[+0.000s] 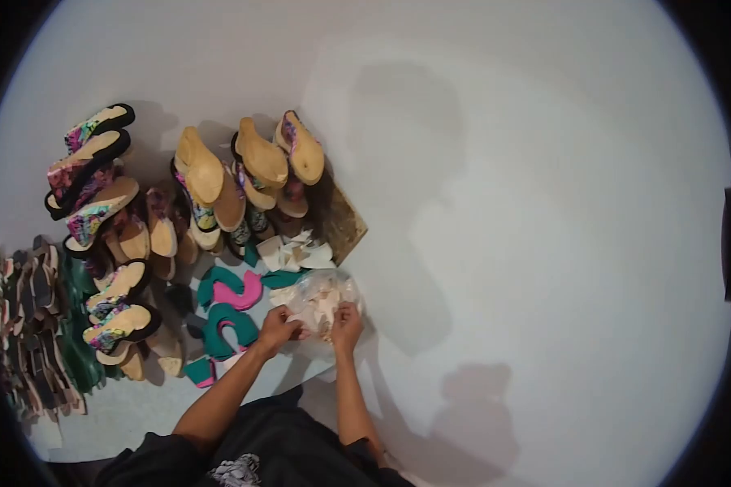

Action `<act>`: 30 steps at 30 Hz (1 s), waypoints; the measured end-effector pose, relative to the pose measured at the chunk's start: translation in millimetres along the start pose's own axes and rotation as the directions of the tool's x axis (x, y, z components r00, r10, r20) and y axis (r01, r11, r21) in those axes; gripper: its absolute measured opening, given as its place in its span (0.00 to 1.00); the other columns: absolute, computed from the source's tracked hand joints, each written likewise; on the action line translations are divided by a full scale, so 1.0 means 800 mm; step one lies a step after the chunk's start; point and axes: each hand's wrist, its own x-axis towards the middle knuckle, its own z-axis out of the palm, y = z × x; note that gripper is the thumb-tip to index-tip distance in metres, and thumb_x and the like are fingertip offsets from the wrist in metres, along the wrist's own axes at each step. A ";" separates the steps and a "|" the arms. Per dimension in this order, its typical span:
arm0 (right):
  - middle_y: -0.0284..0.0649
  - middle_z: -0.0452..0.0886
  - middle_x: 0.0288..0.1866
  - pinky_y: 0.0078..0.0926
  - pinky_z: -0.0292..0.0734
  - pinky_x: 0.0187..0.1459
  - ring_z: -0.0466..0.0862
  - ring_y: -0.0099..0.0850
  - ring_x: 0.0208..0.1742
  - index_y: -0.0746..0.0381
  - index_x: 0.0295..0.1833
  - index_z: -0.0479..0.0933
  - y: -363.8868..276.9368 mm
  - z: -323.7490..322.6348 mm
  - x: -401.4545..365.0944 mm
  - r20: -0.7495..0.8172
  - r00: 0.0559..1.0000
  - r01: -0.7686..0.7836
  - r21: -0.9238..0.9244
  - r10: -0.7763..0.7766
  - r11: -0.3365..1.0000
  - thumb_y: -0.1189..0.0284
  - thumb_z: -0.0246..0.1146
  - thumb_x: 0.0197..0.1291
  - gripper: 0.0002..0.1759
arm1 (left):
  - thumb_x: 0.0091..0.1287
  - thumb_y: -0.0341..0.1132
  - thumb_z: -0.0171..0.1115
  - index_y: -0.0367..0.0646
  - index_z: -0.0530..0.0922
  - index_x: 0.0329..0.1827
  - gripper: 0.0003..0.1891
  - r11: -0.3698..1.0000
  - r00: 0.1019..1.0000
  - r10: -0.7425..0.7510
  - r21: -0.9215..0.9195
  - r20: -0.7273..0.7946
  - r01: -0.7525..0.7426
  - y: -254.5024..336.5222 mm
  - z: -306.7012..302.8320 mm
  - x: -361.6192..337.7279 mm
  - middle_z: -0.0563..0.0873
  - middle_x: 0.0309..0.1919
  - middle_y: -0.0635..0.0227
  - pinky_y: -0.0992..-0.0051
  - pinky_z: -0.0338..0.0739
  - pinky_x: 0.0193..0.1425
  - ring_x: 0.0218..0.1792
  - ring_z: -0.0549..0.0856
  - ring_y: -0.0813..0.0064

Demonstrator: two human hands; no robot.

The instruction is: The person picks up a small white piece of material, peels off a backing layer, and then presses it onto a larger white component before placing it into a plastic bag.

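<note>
Left hand (278,329) and right hand (347,323) sit close together, each gripping the near edge of a clear plastic bag (323,294) of pale cut pieces. The bag lies on the floor, just beside teal and pink straps (229,302). Sandals (199,166) are piled beyond, against the wall.

The pale floor (544,243) in front of me, crowded on its left.
Cork-soled sandals (199,166) lie heaped in rows, with a dense stack of flat soles (32,325) at the far left. Nearer me lie curved teal and pink strap pieces (235,296), cream offcuts (296,252), a brown board (345,219) just beside them, and a clear plastic bag (321,296) of pale scraps.
</note>
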 end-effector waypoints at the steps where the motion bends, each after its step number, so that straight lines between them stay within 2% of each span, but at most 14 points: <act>1: 0.40 0.82 0.30 0.26 0.78 0.35 0.83 0.30 0.30 0.63 0.39 0.76 -0.012 -0.002 0.003 -0.008 1.000 -0.028 0.027 0.028 0.999 0.78 0.65 0.55 0.07 | 0.62 0.18 0.56 0.35 0.68 0.40 0.07 1.000 1.000 -0.007 0.004 0.001 0.007 0.002 -0.001 0.002 0.84 0.33 0.53 0.71 0.87 0.33 0.31 0.88 0.63; 5: 0.41 0.82 0.28 0.29 0.77 0.34 0.83 0.31 0.29 0.63 0.39 0.77 -0.004 -0.007 0.000 0.005 1.000 -0.018 -0.040 0.019 0.999 0.78 0.61 0.59 0.03 | 0.63 0.20 0.58 0.38 0.67 0.39 0.08 1.000 0.999 -0.016 0.027 0.039 0.015 0.003 -0.001 0.005 0.84 0.32 0.55 0.71 0.85 0.30 0.29 0.88 0.65; 6: 0.41 0.82 0.27 0.29 0.77 0.33 0.83 0.32 0.28 0.63 0.40 0.77 0.006 -0.001 -0.002 -0.042 0.998 0.048 -0.011 -0.049 0.999 0.79 0.60 0.59 0.03 | 0.63 0.21 0.58 0.39 0.68 0.39 0.08 1.000 0.999 -0.018 -0.003 0.040 0.019 0.000 -0.001 0.006 0.83 0.33 0.56 0.72 0.85 0.30 0.29 0.88 0.65; 7: 0.43 0.79 0.29 0.33 0.75 0.36 0.81 0.37 0.31 0.64 0.39 0.76 0.009 0.001 -0.003 0.002 1.000 -0.016 -0.007 0.016 1.000 0.80 0.59 0.58 0.03 | 0.64 0.22 0.59 0.39 0.68 0.38 0.07 0.999 0.999 -0.018 -0.032 0.043 0.019 0.000 -0.001 0.006 0.83 0.33 0.56 0.72 0.84 0.29 0.28 0.87 0.66; 10: 0.45 0.78 0.33 0.36 0.73 0.42 0.78 0.43 0.37 0.64 0.40 0.75 0.004 -0.004 -0.018 -0.028 0.998 0.058 -0.141 -0.062 0.988 0.81 0.59 0.57 0.05 | 0.64 0.23 0.59 0.40 0.69 0.36 0.07 0.999 0.998 -0.048 -0.024 0.031 0.049 0.013 0.010 -0.002 0.82 0.33 0.58 0.73 0.84 0.29 0.29 0.87 0.67; 12: 0.47 0.76 0.37 0.38 0.71 0.47 0.75 0.46 0.43 0.63 0.42 0.73 -0.003 -0.006 -0.020 -0.113 0.957 0.219 -0.317 -0.266 0.923 0.81 0.59 0.57 0.08 | 0.64 0.23 0.60 0.40 0.69 0.35 0.07 0.999 0.998 -0.053 0.004 0.045 0.053 0.017 0.009 -0.003 0.82 0.33 0.60 0.73 0.84 0.29 0.29 0.87 0.67; 13: 0.47 0.76 0.37 0.38 0.71 0.47 0.75 0.46 0.43 0.63 0.42 0.73 -0.004 -0.010 -0.021 -0.128 0.959 0.204 -0.313 -0.254 0.927 0.81 0.59 0.57 0.08 | 0.64 0.23 0.60 0.40 0.69 0.34 0.07 0.998 0.997 -0.057 0.000 0.044 0.057 0.015 0.008 -0.006 0.81 0.33 0.61 0.74 0.83 0.29 0.30 0.87 0.68; 16: 0.47 0.75 0.37 0.40 0.69 0.50 0.72 0.46 0.46 0.62 0.44 0.72 -0.003 -0.013 -0.015 -0.072 0.991 0.094 -0.225 -0.112 0.970 0.81 0.57 0.58 0.09 | 0.64 0.24 0.60 0.40 0.69 0.35 0.07 0.998 0.997 -0.060 0.012 0.044 0.059 0.013 0.003 -0.010 0.81 0.32 0.63 0.74 0.83 0.29 0.30 0.87 0.69; 19: 0.44 0.77 0.36 0.34 0.72 0.46 0.76 0.37 0.42 0.63 0.43 0.73 -0.003 -0.019 -0.011 -0.058 0.998 -0.015 -0.155 0.006 0.988 0.80 0.57 0.62 0.05 | 0.64 0.24 0.61 0.40 0.70 0.36 0.07 0.998 0.998 -0.059 0.002 0.038 0.059 0.014 -0.001 -0.013 0.81 0.32 0.64 0.75 0.82 0.28 0.30 0.86 0.71; 21: 0.36 0.79 0.34 0.23 0.71 0.45 0.78 0.26 0.38 0.64 0.44 0.74 -0.009 -0.024 0.000 0.077 0.977 -0.213 0.330 0.199 0.920 0.79 0.61 0.61 0.06 | 0.64 0.24 0.61 0.40 0.70 0.38 0.07 0.998 0.998 -0.056 0.018 0.024 0.056 0.020 -0.006 -0.013 0.82 0.34 0.63 0.76 0.81 0.27 0.30 0.86 0.72; 22: 0.32 0.80 0.36 0.17 0.71 0.42 0.78 0.19 0.37 0.65 0.45 0.76 -0.023 -0.032 0.003 0.154 0.979 -0.191 0.450 0.135 0.872 0.77 0.62 0.62 0.07 | 0.64 0.24 0.61 0.40 0.70 0.38 0.07 0.998 0.998 -0.055 0.023 0.021 0.055 0.027 -0.007 -0.016 0.82 0.34 0.63 0.76 0.81 0.27 0.30 0.86 0.72; 23: 0.32 0.80 0.36 0.17 0.71 0.42 0.78 0.19 0.37 0.65 0.45 0.76 -0.037 -0.041 0.006 0.154 0.979 -0.191 0.454 0.135 0.870 0.77 0.62 0.62 0.07 | 0.64 0.24 0.61 0.40 0.70 0.38 0.07 0.998 0.998 -0.060 0.034 0.029 0.059 0.034 -0.008 -0.019 0.82 0.34 0.62 0.77 0.80 0.27 0.30 0.85 0.72; 25: 0.33 0.81 0.37 0.18 0.72 0.42 0.78 0.19 0.39 0.65 0.47 0.76 -0.077 -0.060 0.009 0.431 0.901 -0.240 0.394 0.052 0.887 0.78 0.62 0.61 0.09 | 0.65 0.24 0.61 0.41 0.70 0.39 0.07 0.997 0.998 -0.059 0.050 0.032 0.057 0.046 -0.007 -0.027 0.83 0.35 0.62 0.77 0.80 0.28 0.31 0.85 0.73; 30: 0.34 0.79 0.36 0.18 0.74 0.37 0.79 0.20 0.39 0.64 0.52 0.76 -0.099 -0.041 -0.004 0.377 0.926 -0.182 0.483 -0.016 0.856 0.81 0.62 0.59 0.14 | 0.66 0.28 0.62 0.44 0.70 0.40 0.08 1.000 0.995 0.016 0.023 0.103 -0.019 0.063 0.005 -0.040 0.84 0.37 0.64 0.76 0.80 0.33 0.34 0.85 0.73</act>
